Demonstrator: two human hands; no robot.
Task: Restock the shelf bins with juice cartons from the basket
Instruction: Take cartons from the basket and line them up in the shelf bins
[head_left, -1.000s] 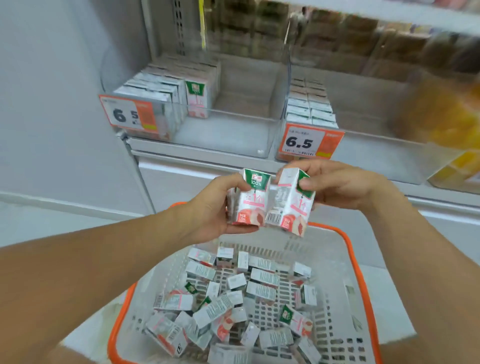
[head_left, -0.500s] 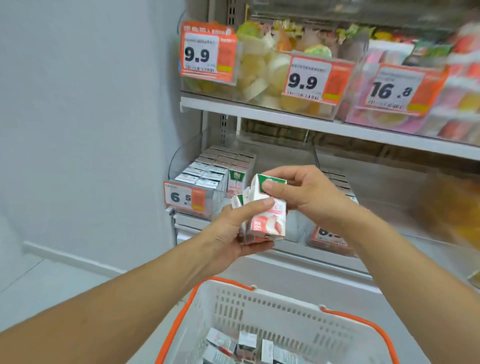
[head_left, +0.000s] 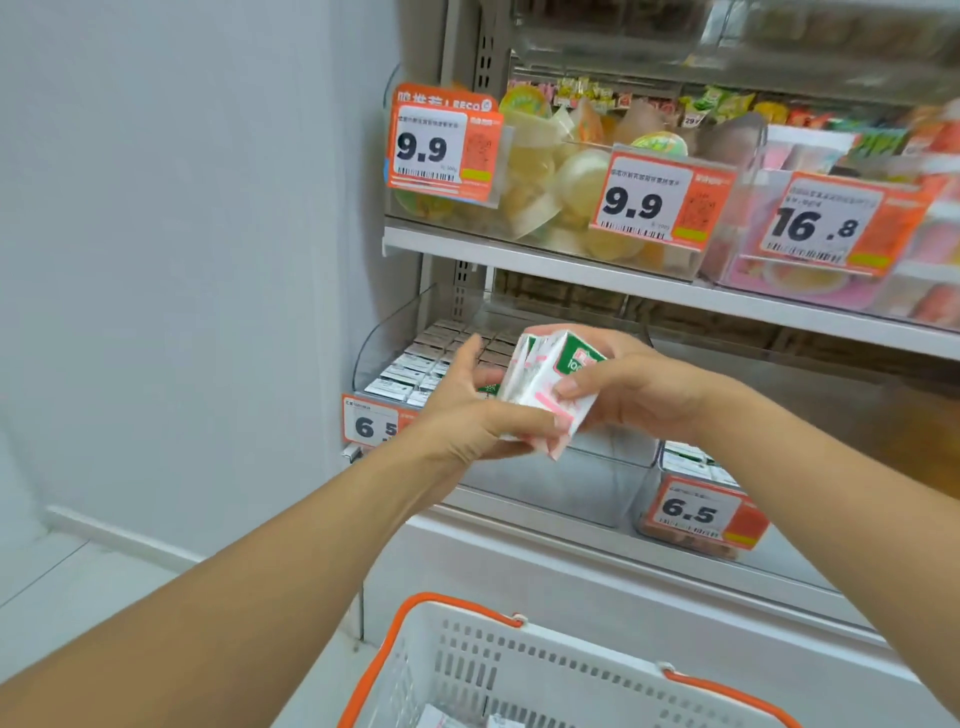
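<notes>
Both hands hold a small bunch of juice cartons (head_left: 545, 387) in front of the lower shelf. The right hand (head_left: 631, 387) curls over the bunch from the right, thumb pressed on its front face. The left hand (head_left: 470, 415) cups it from below and from the left, its thumb along the bottom edge and its fingers raised behind. The cartons are tilted and smeared by motion, so how many there are cannot be told; a green top and pink print show.

Just behind the hands stands the left bin (head_left: 395, 332), a clear box with a curved side wall. Rows of cartons (head_left: 415, 371) fill its left part; to their right, past the hands, the bin floor lies bare and open. A price tag reading 6.5 (head_left: 371, 423) hangs on its front, partly hidden by the left wrist. To the right a second bin (head_left: 675, 470) carries its own 6.5 tag (head_left: 698, 512), its contents mostly hidden by the right forearm.

Above, the upper shelf (head_left: 571, 265) overhangs the bins, leaving a low gap for reaching in. It carries clear bins of jelly cups (head_left: 561, 182) with blurred tags.

At the bottom edge the basket (head_left: 519, 670), white with an orange rim, is cut off; only scraps of its cartons show.
</notes>
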